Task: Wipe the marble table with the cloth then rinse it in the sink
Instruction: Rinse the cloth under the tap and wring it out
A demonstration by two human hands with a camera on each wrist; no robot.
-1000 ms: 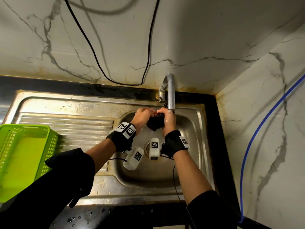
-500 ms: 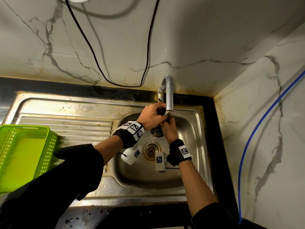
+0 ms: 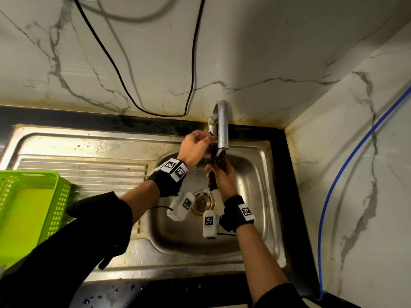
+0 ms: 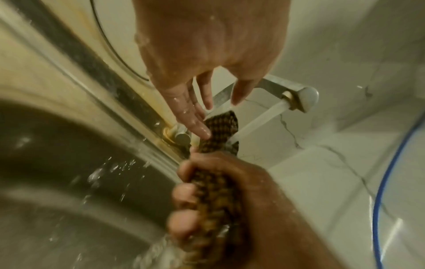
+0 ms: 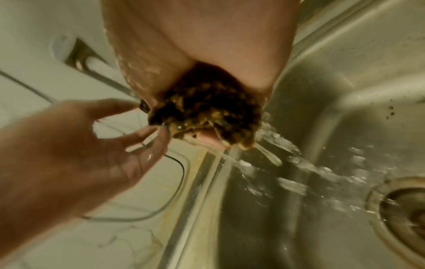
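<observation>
Our right hand (image 3: 223,178) wraps its curled fingers around the twisted, dark checkered cloth (image 3: 216,162), holding it upright under the tap (image 3: 222,125) above the sink (image 3: 255,174) basin. Our left hand (image 3: 194,147), at ten o'clock from it, has loosely spread fingers, their tips touching the cloth's upper end. We read no writing; only black-and-white square markers sit on the wristbands. The left wrist view alone shows water (image 4: 260,120) running onto the cloth; the head view alone shows a green basket (image 3: 29,210) at nine o'clock on the surface.
</observation>
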